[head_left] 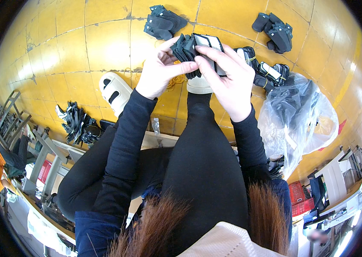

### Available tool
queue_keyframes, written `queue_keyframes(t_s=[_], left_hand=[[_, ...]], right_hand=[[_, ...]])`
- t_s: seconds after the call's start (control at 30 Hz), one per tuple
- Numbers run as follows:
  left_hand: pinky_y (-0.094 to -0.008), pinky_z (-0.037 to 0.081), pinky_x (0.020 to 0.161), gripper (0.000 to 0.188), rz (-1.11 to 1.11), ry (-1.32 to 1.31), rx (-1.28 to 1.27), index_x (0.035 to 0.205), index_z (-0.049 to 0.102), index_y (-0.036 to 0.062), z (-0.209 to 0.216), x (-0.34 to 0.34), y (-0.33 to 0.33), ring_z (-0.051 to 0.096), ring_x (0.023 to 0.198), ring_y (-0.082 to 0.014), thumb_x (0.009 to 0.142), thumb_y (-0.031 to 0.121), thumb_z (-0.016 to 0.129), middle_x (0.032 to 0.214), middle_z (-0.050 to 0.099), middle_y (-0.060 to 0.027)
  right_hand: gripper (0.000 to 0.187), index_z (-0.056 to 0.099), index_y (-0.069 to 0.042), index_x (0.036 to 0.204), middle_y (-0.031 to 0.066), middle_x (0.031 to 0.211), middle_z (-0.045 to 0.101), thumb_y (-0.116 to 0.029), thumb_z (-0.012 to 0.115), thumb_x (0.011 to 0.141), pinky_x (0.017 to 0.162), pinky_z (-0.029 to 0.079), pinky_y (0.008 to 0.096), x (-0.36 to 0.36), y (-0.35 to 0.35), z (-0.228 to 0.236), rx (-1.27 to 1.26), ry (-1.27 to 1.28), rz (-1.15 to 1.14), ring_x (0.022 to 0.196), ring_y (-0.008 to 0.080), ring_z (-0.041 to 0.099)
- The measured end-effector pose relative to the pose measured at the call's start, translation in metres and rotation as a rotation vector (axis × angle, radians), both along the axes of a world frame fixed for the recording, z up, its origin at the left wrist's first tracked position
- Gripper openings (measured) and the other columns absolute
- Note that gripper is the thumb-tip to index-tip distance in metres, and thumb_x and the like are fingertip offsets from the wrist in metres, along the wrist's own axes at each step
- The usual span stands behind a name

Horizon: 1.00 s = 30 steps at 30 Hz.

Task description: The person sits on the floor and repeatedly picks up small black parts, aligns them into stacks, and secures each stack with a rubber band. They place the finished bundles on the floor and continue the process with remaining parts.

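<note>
My left hand (157, 72) is closed around a thick stack of small black fabric pieces (184, 49), thumb along its near side. At the stack's right side, my right hand (230, 79) is closed on black-edged pieces with a pale face (209, 41), its fingers lying over them. Both hands are close together above my shoe, and the pieces meet between them. Exactly which piece each fingertip pinches is partly hidden.
Piles of black pieces lie on the yellow tiled floor: one far ahead (163, 23), one far right (276, 33), one at left (78, 124). Banded bundles (272, 73) sit beside a clear plastic bag (294, 115) at right. A pale slipper (116, 92) is at left.
</note>
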<state>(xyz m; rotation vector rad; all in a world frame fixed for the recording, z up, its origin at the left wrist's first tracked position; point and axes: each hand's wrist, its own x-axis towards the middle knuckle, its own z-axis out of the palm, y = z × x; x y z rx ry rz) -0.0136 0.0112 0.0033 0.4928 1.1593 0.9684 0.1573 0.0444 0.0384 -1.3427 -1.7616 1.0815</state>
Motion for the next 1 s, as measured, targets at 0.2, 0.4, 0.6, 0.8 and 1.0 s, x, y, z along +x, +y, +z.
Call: queue_keyframes(t_s=[0.2, 0.4, 0.6, 0.8, 1.0], left_hand=[[-0.0287, 0.046, 0.094, 0.061, 0.045, -0.036, -0.052, 0.127, 0.053, 0.0008, -0.001, 0.001, -0.003, 0.060, 0.100, -0.0132, 0.072, 0.001, 0.080, 0.108, 0.065, -0.0066], [-0.0288, 0.046, 0.094, 0.063, 0.049, -0.052, -0.045, 0.128, 0.052, 0.0007, -0.003, 0.004, -0.002, 0.060, 0.101, -0.0136, 0.071, 0.000, 0.080, 0.109, 0.064, -0.0077], [-0.0294, 0.046, 0.094, 0.067, 0.036, -0.006, -0.058, 0.130, 0.051, 0.0000, -0.005, -0.002, -0.004, 0.060, 0.102, -0.0147, 0.070, 0.000, 0.081, 0.111, 0.064, -0.0095], [-0.0300, 0.047, 0.093, 0.066, 0.001, -0.003, -0.057, 0.129, 0.052, -0.0003, -0.005, -0.005, -0.003, 0.061, 0.099, -0.0141, 0.070, -0.002, 0.079, 0.107, 0.065, -0.0080], [-0.0297, 0.048, 0.092, 0.064, 0.019, -0.012, -0.056, 0.128, 0.054, 0.0003, 0.000, -0.002, -0.001, 0.062, 0.097, -0.0135, 0.070, -0.001, 0.080, 0.106, 0.066, -0.0064]], right_hand=[[0.017, 0.067, -0.004, 0.096, 0.0098, 0.083, 0.066, -0.006, 0.068, 0.079, 0.066, 0.050, 0.0264, -0.008, -0.007, -0.009, -0.082, -0.026, -0.230, 0.071, 0.0169, 0.063], [0.028, 0.065, -0.007, 0.109, 0.0086, 0.101, 0.069, -0.007, 0.068, 0.081, 0.081, 0.049, 0.0273, -0.010, 0.002, -0.001, -0.056, 0.016, -0.170, 0.088, 0.0166, 0.064], [0.033, 0.065, -0.008, 0.111, 0.0087, 0.107, 0.068, -0.014, 0.072, 0.080, 0.084, 0.047, 0.0296, -0.003, 0.000, -0.005, -0.146, 0.081, 0.032, 0.098, 0.0228, 0.064], [0.029, 0.061, -0.007, 0.110, 0.0134, 0.100, 0.065, -0.004, 0.064, 0.081, 0.079, 0.050, 0.0317, -0.004, -0.003, -0.009, -0.129, 0.102, 0.037, 0.090, 0.0274, 0.064], [0.025, 0.062, -0.007, 0.107, 0.0126, 0.099, 0.066, -0.004, 0.062, 0.083, 0.079, 0.051, 0.0326, -0.005, -0.002, -0.003, -0.372, 0.144, -0.184, 0.089, 0.0287, 0.065]])
